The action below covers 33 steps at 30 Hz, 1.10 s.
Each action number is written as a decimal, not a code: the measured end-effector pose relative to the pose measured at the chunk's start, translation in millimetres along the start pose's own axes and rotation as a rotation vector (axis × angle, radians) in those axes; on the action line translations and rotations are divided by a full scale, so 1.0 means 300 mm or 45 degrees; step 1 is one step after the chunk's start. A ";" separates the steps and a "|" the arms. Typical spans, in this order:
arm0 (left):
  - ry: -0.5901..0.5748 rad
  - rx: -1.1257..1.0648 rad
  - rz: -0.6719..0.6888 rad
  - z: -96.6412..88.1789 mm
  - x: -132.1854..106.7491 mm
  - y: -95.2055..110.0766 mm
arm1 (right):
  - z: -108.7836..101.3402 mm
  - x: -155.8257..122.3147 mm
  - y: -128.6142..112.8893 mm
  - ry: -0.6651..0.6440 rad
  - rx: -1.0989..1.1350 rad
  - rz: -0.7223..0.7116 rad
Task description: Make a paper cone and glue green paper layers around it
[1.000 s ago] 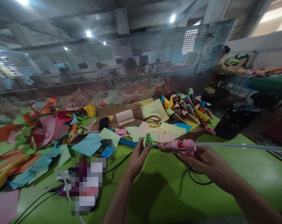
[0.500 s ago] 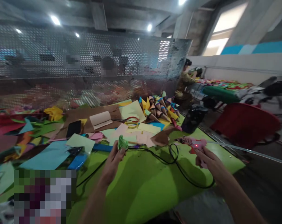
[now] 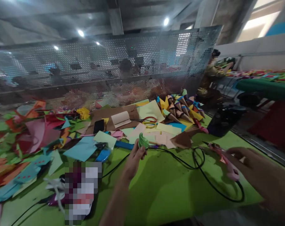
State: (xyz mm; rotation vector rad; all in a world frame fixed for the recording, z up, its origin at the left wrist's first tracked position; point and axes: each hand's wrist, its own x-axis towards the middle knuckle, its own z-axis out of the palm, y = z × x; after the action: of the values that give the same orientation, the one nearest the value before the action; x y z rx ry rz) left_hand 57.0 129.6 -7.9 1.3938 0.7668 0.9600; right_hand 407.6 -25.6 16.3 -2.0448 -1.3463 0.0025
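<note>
My left hand is closed round the base of a small green paper swirl, held upright over the green tabletop. A pink hot glue gun lies on the table to the right, its nozzle facing the brown paper. Beside the gun's body is my right hand, slightly blurred, with its fingers apart and curved; nothing shows in its grasp. The gun's black cord loops across the table below the swirl.
Paper cones are bunched at the back right, near a dark bin-like container. Scissors, a phone and coloured paper sheets cover the back and left. A perforated metal panel stands behind; a person sits beyond.
My right hand has let go of the glue gun, which now lies on the table. The view has turned left, and the clear glue stick is no longer visible. My left hand still holds the swirl.
</note>
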 end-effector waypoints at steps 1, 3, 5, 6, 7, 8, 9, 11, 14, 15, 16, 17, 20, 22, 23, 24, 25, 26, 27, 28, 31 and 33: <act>-0.005 0.005 -0.003 0.001 0.000 0.001 | 0.006 0.001 -0.070 -0.018 0.035 -0.050; 0.003 0.011 -0.015 0.003 0.000 0.001 | 0.035 0.002 -0.224 -0.136 0.207 -0.247; 0.010 0.016 -0.038 0.005 -0.002 0.002 | 0.083 0.002 -0.371 -0.289 0.356 -0.470; 0.011 0.021 -0.052 0.006 -0.002 0.004 | 0.113 0.001 -0.434 -0.328 0.440 -0.572; 0.011 0.030 -0.060 0.006 -0.004 0.007 | 0.144 0.001 -0.485 -0.374 0.508 -0.636; 0.007 0.042 -0.066 0.007 -0.005 0.010 | 0.175 0.001 -0.526 -0.371 0.591 -0.704; 0.008 0.054 -0.071 0.008 -0.006 0.013 | 0.205 0.002 -0.557 -0.386 0.644 -0.742; 0.015 0.068 -0.079 0.010 -0.007 0.018 | 0.257 0.006 -0.591 -0.392 0.706 -0.787; 0.014 0.054 -0.084 0.011 -0.007 0.018 | 0.308 0.014 -0.600 -0.363 0.722 -0.792; 0.008 0.049 -0.077 0.011 -0.006 0.017 | 0.317 0.016 -0.598 -0.351 0.722 -0.786; -0.003 0.047 -0.070 0.011 -0.006 0.016 | 0.323 0.018 -0.596 -0.342 0.722 -0.782; -0.012 0.047 -0.064 0.011 -0.007 0.015 | 0.325 0.019 -0.595 -0.337 0.723 -0.780; -0.023 0.041 -0.057 0.011 -0.008 0.017 | 0.325 0.020 -0.593 -0.331 0.719 -0.775; -0.020 0.038 -0.060 0.013 -0.008 0.019 | 0.323 0.020 -0.594 -0.328 0.716 -0.771; -0.016 0.039 -0.064 0.013 -0.008 0.020 | 0.323 0.020 -0.595 -0.331 0.713 -0.769; -0.008 0.041 -0.069 0.014 -0.008 0.020 | 0.323 0.019 -0.596 -0.338 0.710 -0.770; -0.006 0.045 -0.072 0.014 -0.007 0.019 | 0.324 0.019 -0.596 -0.346 0.704 -0.773; -0.006 0.051 -0.072 0.014 -0.006 0.018 | 0.325 0.018 -0.597 -0.353 0.695 -0.775; -0.008 0.060 -0.069 0.013 -0.006 0.016 | 0.327 0.017 -0.598 -0.355 0.684 -0.777; -0.013 0.071 -0.064 0.013 -0.005 0.015 | 0.329 0.016 -0.598 -0.355 0.666 -0.777; -0.019 0.100 -0.045 0.012 -0.005 0.011 | 0.336 0.014 -0.599 -0.332 0.619 -0.781; -0.012 0.108 -0.052 0.012 -0.006 0.012 | 0.339 0.013 -0.600 -0.327 0.607 -0.779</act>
State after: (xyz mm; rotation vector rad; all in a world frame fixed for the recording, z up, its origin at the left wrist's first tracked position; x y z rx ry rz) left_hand 59.0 126.2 -4.4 1.4497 0.8341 0.8968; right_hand 227.4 73.9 35.6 -1.2182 -1.8729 0.2935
